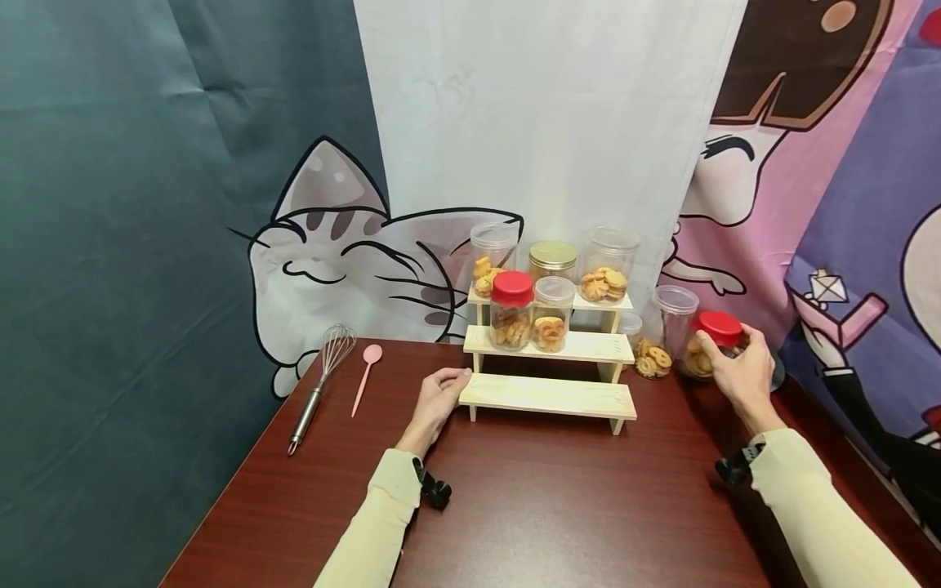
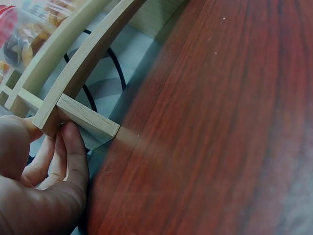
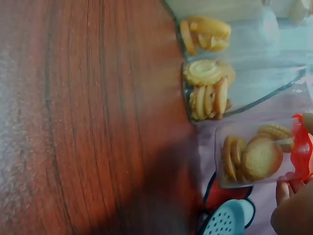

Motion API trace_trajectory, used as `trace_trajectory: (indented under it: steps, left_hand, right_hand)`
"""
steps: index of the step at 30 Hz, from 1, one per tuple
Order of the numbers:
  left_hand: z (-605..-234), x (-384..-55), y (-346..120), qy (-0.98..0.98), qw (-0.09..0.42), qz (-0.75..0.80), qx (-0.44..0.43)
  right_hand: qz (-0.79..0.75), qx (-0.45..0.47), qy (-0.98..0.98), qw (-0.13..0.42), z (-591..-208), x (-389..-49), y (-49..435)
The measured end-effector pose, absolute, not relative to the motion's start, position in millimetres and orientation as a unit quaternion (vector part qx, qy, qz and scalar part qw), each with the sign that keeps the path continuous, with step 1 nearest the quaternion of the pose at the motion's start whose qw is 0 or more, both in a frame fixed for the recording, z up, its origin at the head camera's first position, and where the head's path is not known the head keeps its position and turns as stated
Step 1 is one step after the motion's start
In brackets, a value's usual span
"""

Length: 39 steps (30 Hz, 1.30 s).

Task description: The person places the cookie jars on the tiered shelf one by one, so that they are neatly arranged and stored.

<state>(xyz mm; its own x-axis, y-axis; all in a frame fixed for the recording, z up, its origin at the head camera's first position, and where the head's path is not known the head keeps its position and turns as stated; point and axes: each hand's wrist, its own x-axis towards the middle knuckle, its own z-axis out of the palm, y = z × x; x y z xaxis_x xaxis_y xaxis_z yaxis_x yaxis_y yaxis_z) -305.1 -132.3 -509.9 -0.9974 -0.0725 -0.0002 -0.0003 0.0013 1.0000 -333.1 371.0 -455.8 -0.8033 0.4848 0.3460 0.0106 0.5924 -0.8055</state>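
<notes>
The red-lidded jar of round cookies (image 3: 260, 156) is at the right, past the end of the wooden stand, and its base appears to be off the table (image 1: 573, 498), with backdrop showing beneath it in the right wrist view. The right hand (image 1: 744, 377) grips it near the lid, thumb on one side and fingers on the other, spread no wider than the jar. Just beside it, on the stand's side, a tall clear jar (image 1: 665, 336) and a smaller clear jar (image 1: 630, 325) stand on the table. The left hand (image 1: 435, 402) pinches the left end of the lowest tier of the wooden stand (image 1: 547, 394), fingers curled under the plank. By my reading the work is partway: five jars are up, a left clear jar (image 1: 493, 260), a gold-lidded jar (image 1: 553, 260) and a right clear jar (image 1: 610, 265) on the top tier, a second red-lidded jar (image 1: 511, 310) and a short clear jar (image 1: 553, 314) on the middle one; three, counting the gripped one, are off it. Beyond the right hand sits a pale blue perforated object (image 3: 225, 220), too cut off to name surely. Well apart on the left lie a whisk (image 1: 321, 388) and a pink spoon (image 1: 365, 376).
</notes>
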Motion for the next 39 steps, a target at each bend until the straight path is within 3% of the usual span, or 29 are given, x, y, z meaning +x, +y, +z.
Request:
trace_trajectory:
  steps: [17,29,39]
  left_hand:
    - [-510,-304,-130,-0.705,0.03,-0.709,0.021]
    - [-509,-306,-131,-0.712,0.029,-0.702,0.021]
    - [-510,-303,-131,-0.719,0.029,-0.695,0.024]
  right_hand:
    - [0.468,-0.107,-0.814,0.327,-423,-294,333]
    - [0.511,-0.015,-0.797,0.322,-393,-290,285]
    - [0.517,0.032,-0.807,0.283,-389,-298,249]
